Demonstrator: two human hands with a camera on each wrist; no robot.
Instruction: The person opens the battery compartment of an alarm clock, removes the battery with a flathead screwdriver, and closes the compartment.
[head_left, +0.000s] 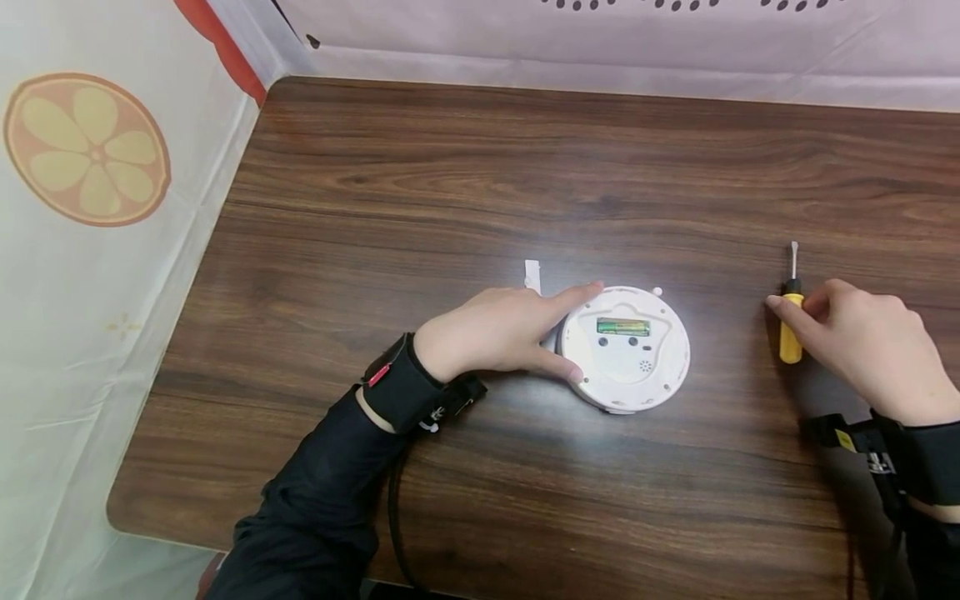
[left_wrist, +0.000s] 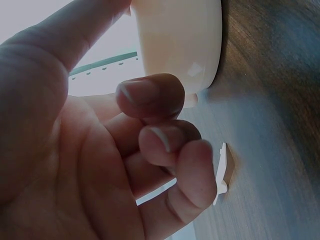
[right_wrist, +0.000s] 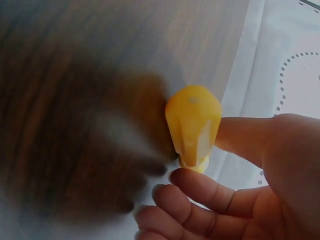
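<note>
1. A round white device (head_left: 626, 350) is lying back-up near the middle of the wooden table (head_left: 450, 208), its open battery bay showing a green battery (head_left: 622, 327).
2. The left hand (head_left: 495, 332) is steadying the device at its left edge: the index finger is stretching along the far rim and the thumb is pressing the near rim, while the other fingers (left_wrist: 150, 97) are curling loosely into the palm in the left wrist view.
3. A small white cover piece (head_left: 532, 275) is lying flat on the table just behind the left hand, apart from the device.
4. Well to the right of the device, a yellow-handled screwdriver (head_left: 791, 321) is lying with its metal tip pointing away from the person.
5. The right hand (head_left: 870, 346) is pinching the screwdriver's handle between thumb and fingertips, the remaining fingers bending slightly; the right wrist view is showing the yellow handle end (right_wrist: 194, 125) between thumb and fingers.
6. A pale cloth with an orange-slice print (head_left: 86, 150) is hanging at the table's left side.
</note>
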